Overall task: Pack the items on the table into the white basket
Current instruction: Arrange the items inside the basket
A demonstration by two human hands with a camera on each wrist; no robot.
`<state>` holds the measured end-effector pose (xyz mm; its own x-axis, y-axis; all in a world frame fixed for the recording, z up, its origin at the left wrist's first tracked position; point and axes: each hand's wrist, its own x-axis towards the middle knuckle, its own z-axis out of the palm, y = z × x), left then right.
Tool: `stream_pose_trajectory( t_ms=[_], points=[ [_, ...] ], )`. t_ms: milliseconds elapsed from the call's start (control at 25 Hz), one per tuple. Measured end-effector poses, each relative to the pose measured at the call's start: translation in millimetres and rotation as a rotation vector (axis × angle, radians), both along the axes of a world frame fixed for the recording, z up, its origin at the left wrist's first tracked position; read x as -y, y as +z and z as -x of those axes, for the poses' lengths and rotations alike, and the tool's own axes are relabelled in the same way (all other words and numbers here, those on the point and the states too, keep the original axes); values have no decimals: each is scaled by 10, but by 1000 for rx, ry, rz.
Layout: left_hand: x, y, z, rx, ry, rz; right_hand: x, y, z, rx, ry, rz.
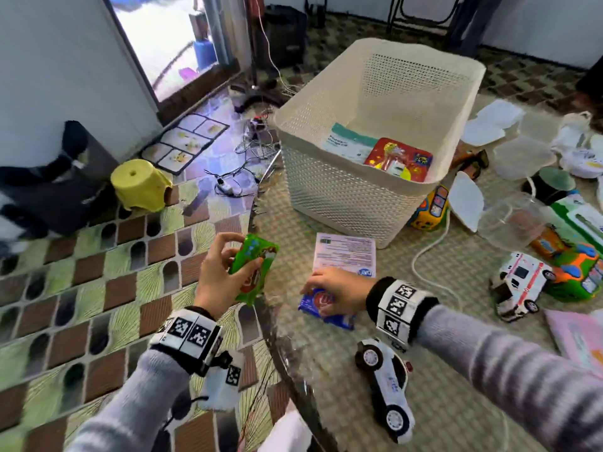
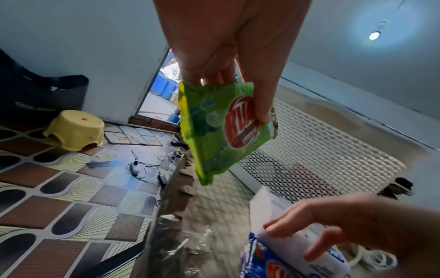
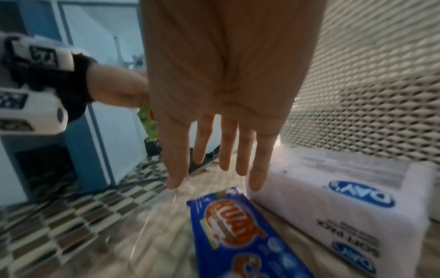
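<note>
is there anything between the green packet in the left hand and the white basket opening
Nothing visible blocks it. The left hand holds the green packet in the air, near the white basket. Its near wall rises higher, so the packet must be lifted over the rim.

Patterned tile floor (image 1: 98, 288), pale walls (image 1: 49, 60), bright doorway (image 1: 169, 44), yellow stool (image 1: 140, 185), possibly a ceiling lamp (image 2: 374, 35).

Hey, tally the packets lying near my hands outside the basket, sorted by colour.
Green packet: 1
Blue packet: 1
White tissue pack: 1
Total: 3
</note>
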<state>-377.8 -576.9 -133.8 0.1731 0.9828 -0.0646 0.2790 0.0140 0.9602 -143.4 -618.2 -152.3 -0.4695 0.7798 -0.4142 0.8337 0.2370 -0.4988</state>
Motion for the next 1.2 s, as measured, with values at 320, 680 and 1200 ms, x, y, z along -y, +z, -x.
stream_pose_trajectory(
  t_ms=[320,680,1200],
  points=[
    [34,-110,256,65,36,71,31,-320,140,370,86,75],
    [-5,-183,220,92,-30,115,21,-163,130,191,-121,41],
    [-396,-12,-21,143,-141,57,362,673,177,-318,-636,-421]
  ],
)
